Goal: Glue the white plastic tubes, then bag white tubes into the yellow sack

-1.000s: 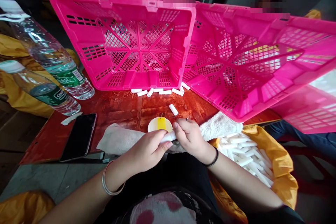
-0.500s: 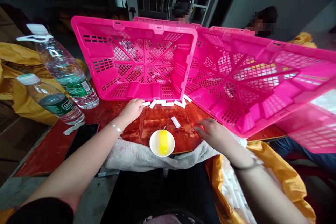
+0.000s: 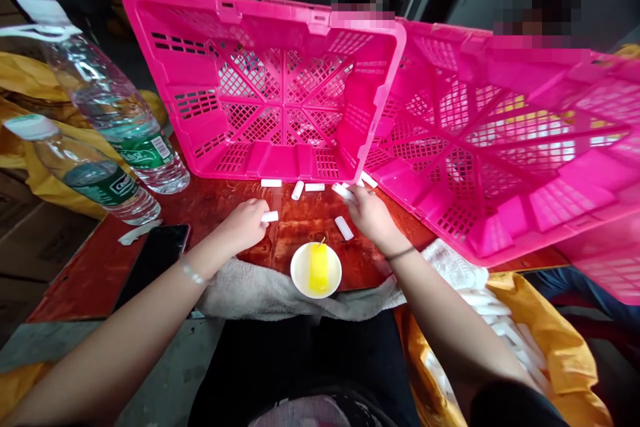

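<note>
My left hand [image 3: 243, 228] is closed around a short white cylinder [image 3: 271, 216], held just above the red-brown table [image 3: 280, 243]. Over by the row along the basket's lower edge, my right hand [image 3: 373, 213] has its fingertips closed on another white cylinder [image 3: 343, 191]. Several similar pieces lie in that row, among them one white piece [image 3: 315, 187]. A separate white cylinder [image 3: 343, 228] lies between my hands. Nearer to me, a small white bowl [image 3: 299, 277] holds a yellow block [image 3: 319, 270] with a thin dark stick at its top.
Two pink baskets, one at left [image 3: 200, 163] and one at right [image 3: 500, 240], stand on their sides behind the pieces. Water bottles [image 3: 145, 153] and a phone [image 3: 155, 257] are at left. A grey towel [image 3: 240, 297] lines the front edge; a yellow sack [image 3: 565, 347] of white pieces sits right. People are beyond.
My left hand has drawn back from the row with a white cylinder. My right hand has moved forward and left to the row and closed on a piece there. The view has shifted slightly.
</note>
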Demonstrator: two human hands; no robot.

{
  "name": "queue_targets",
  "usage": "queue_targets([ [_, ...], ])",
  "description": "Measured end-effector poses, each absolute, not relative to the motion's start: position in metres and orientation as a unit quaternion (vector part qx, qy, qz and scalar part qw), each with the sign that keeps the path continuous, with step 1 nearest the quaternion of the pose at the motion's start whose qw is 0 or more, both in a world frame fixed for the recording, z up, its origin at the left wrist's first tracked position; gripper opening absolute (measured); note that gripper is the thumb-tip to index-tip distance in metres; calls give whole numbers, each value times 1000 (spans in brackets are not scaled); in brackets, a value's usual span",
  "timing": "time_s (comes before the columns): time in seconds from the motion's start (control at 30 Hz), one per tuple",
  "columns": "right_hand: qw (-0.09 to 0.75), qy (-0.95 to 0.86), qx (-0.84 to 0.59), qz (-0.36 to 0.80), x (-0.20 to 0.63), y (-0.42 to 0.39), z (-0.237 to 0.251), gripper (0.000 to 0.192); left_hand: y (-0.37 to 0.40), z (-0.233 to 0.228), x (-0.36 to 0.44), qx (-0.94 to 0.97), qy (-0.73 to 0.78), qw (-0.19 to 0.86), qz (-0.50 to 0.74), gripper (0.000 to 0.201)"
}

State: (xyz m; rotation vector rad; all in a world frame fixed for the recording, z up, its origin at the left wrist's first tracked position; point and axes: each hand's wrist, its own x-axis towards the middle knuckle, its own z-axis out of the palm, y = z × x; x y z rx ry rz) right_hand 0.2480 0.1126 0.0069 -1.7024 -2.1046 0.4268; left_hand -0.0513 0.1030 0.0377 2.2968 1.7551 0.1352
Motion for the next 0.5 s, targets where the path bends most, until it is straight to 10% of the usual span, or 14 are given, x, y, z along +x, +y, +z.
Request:
queue_targets([
  [0.17, 374, -763, -446, 281, 254, 15, -4, 32, 32, 32, -51, 786, 578, 193, 110, 17],
  [0.37, 396, -802, -381, 234, 238, -14, -12, 37, -2, 7, -10, 846, 456, 179, 211, 83],
  [0.5, 404, -820, -332, 232, 241, -14, -12, 35, -4, -4, 1, 846, 446, 168, 240, 84],
])
